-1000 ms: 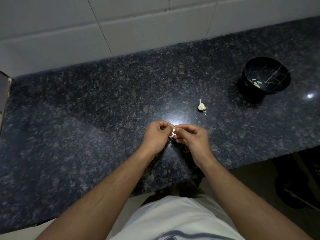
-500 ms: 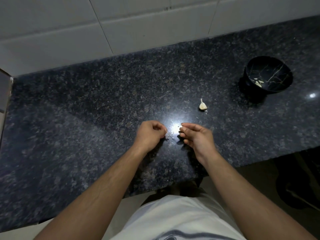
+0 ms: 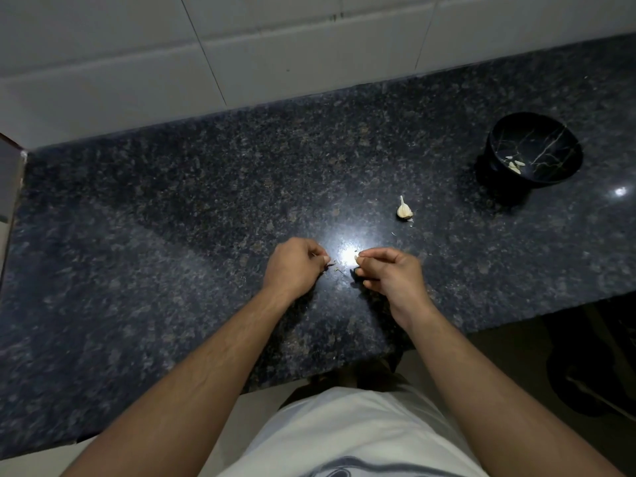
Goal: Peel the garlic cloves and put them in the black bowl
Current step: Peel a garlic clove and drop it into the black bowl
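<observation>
My left hand point(image 3: 297, 266) and my right hand point(image 3: 390, 275) hover just above the dark granite counter point(image 3: 172, 235), a small gap between them. My right hand's fingertips pinch a small pale garlic clove point(image 3: 357, 259). My left hand's fingers are curled, pinching a thin scrap of skin point(image 3: 329, 265). A piece of unpeeled garlic with a pointed tip point(image 3: 403, 210) lies on the counter beyond my right hand. At the far right stands the black bowl point(image 3: 537, 132) with several peeled cloves point(image 3: 515, 165) inside.
White tiled wall point(image 3: 241, 46) runs along the back of the counter. The counter's front edge is close to my body, with dark floor below at the right. Tiny bits of skin point(image 3: 339, 270) lie on the counter between my hands.
My hands were joined over the clove a second ago. They have pulled apart, the left to the left with the skin scrap, the right keeping the clove.
</observation>
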